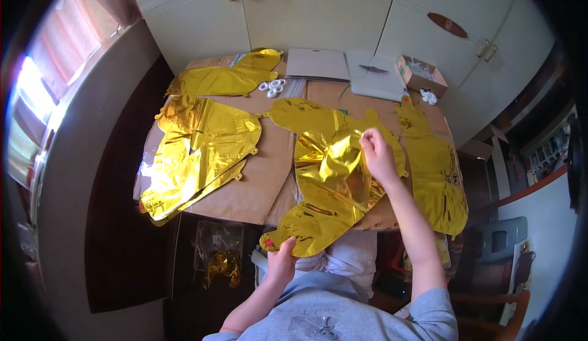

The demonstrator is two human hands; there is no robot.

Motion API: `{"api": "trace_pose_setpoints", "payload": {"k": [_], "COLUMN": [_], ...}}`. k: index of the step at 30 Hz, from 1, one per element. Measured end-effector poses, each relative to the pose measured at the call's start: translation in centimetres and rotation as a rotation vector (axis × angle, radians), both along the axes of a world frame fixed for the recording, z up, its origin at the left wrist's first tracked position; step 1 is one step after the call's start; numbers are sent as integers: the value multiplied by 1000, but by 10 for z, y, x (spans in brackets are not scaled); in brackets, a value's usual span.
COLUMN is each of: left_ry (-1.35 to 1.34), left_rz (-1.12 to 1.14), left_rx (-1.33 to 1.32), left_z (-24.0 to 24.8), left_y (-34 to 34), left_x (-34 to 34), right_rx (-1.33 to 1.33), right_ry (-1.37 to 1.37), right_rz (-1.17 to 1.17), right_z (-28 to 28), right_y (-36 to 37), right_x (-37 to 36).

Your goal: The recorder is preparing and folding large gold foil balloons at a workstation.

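Observation:
A flat gold foil balloon (324, 224) lies across the middle of the cardboard-covered table, its near end hanging over the front edge. My left hand (282, 263) grips that near end beside a small red spot. Farther up, my right hand (378, 156) is closed in a pinch on the balloon's upper right part, where the foil is raised and creased. More flat gold balloons lie around: a wide shiny one (211, 151) at the left, one (226, 79) at the far left, and a long one (432, 169) at the right.
White ribbon-like rolls (274, 87), a closed silver laptop (375, 74), a grey flat case (317, 64) and a small open box (422, 74) stand along the back. White cabinets (318, 16) rise behind. Below the table's left front hangs a clear bag (217, 252) with gold foil.

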State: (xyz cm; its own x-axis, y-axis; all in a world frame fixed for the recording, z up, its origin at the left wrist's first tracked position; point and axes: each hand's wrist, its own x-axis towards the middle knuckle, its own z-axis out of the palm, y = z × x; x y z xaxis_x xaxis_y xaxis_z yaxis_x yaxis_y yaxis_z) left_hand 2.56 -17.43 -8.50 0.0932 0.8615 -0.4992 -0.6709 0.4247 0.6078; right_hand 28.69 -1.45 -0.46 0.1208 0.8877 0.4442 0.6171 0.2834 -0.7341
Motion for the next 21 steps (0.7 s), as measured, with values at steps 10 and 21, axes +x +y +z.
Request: {"api": "trace_pose_setpoints", "payload": {"k": [10, 21], "left_ry": [-25, -72], "left_rz": [12, 14], "left_rx": [39, 23], "left_z": [11, 4], "left_y": [1, -1], "left_x": [-1, -4], "right_rx": [-110, -119], "right_ry": [-317, -135], "right_rz": [-145, -388], "right_z": [36, 13], "right_y": [124, 165], "right_x": [50, 157]}}
